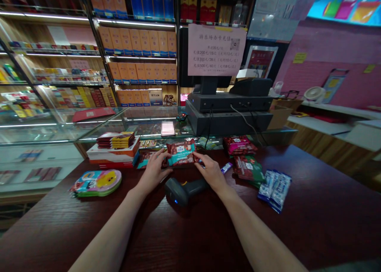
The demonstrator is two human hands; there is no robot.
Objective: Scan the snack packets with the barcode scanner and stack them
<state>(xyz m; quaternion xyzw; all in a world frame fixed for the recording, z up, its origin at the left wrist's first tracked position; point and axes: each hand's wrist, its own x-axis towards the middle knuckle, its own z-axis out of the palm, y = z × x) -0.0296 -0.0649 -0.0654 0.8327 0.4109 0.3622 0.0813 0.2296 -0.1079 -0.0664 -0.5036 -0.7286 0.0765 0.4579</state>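
Note:
Between my two hands is a brown and teal hazelnut chocolate packet (181, 152), tilted up so its printed face shows. My left hand (155, 165) grips its left end, and my right hand (210, 169) pinches its lower right corner. Another packet of similar colours (144, 160) lies on the table behind my left fingers. A dark barcode scanner (181, 192) rests on the table below the packet, its handle reaching toward my right wrist. A small purple-wrapped bar (226, 168) lies just right of my right hand.
Red packets (239, 145), green packets (249, 169) and blue-silver sachets (275, 188) lie to the right. On the left are boxes (111, 155) topped with small packs and a colourful duck-printed package (97, 182). A glass counter (143, 119) and a cash register (229, 109) stand behind.

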